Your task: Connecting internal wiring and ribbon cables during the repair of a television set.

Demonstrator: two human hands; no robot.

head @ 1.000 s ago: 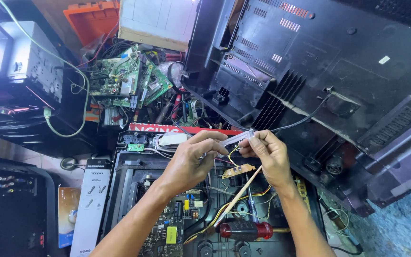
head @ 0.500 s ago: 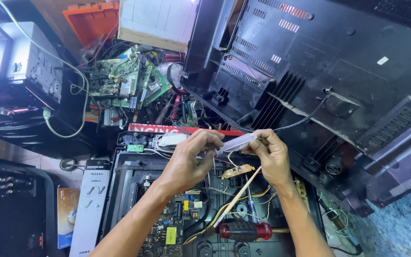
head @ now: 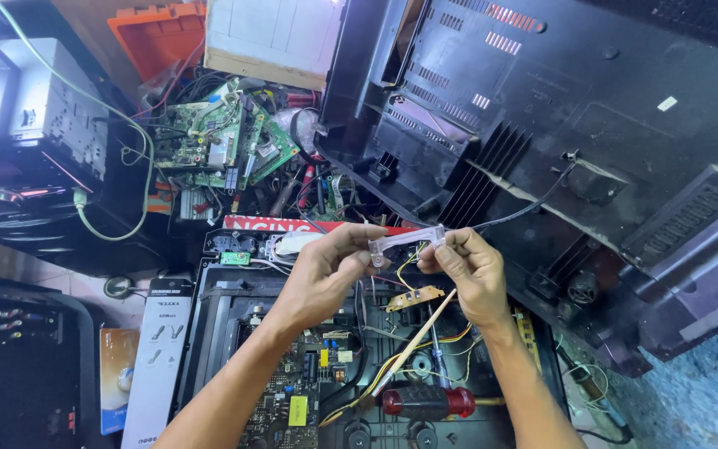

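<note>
— Cluttered, that counter (head: 209,333) of yours. What's nearest you?

— Closest to me lies an opened black chassis (head: 218,316) with a green circuit board (head: 292,391) in it, a yellow part on the board. Just right of that rests a screwdriver (head: 430,402) with a red and black handle, lying flat. A thin wooden stick (head: 417,341) slants up from the wires near the handle toward my right hand.

— And your hands?

— My left hand (head: 322,278) has its grip clenched on one end of a clear plastic strip (head: 405,241); my right hand (head: 467,270) pinches the other end. So the strip is held level between both hands, above the chassis, touching nothing else that I can see.

— Anything hanging under it?

— A small tan board (head: 415,297) sits just below the strip, between my hands, with yellow and red wires (head: 409,357) running down from it into the chassis. Whether it touches the strip, I cannot tell.

— Left of you?

— A white flat box (head: 159,357) stands beside the chassis, and a black unit (head: 18,366) further left.

— Farther off?

— A red strip (head: 292,224) lies beyond my hands. Past it, a heap of green boards (head: 222,141) and loose cables. A large black back cover (head: 558,125) with vent slots leans across the right side, a black cable (head: 525,208) trailing from it toward my right hand. An orange crate (head: 159,33) sits at the far top.
</note>
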